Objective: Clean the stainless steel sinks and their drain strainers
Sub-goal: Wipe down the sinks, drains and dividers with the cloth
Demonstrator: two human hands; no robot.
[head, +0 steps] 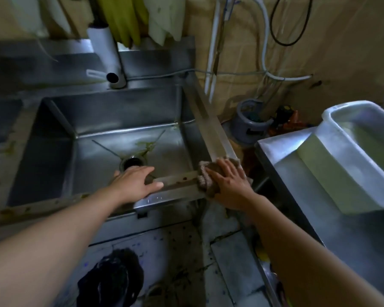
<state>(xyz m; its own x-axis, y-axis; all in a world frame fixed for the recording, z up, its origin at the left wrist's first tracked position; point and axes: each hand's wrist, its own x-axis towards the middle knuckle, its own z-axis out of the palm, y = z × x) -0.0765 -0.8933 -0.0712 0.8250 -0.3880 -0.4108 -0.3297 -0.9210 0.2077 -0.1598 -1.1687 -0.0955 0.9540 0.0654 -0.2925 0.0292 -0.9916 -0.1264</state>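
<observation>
A deep stainless steel sink (pixel 111 120) fills the middle of the view, with a round open drain (pixel 132 163) in its floor and a greenish smear beside the drain. My left hand (pixel 134 182) rests on the sink's front rim (pixel 175 179) with its fingers straight, reaching over the edge. My right hand (pixel 227 181) presses flat on a brownish cloth (pixel 205 180) at the front right corner of the rim. No strainer shows in the drain.
A white pipe faucet (pixel 108 56) stands behind the sink. Another basin (pixel 0 116) lies at the left edge. On the right, a steel table (pixel 297 173) holds a white tub (pixel 353 151). A grey bucket (pixel 249 122) sits in the gap. A dark shoe (pixel 111 282) is below.
</observation>
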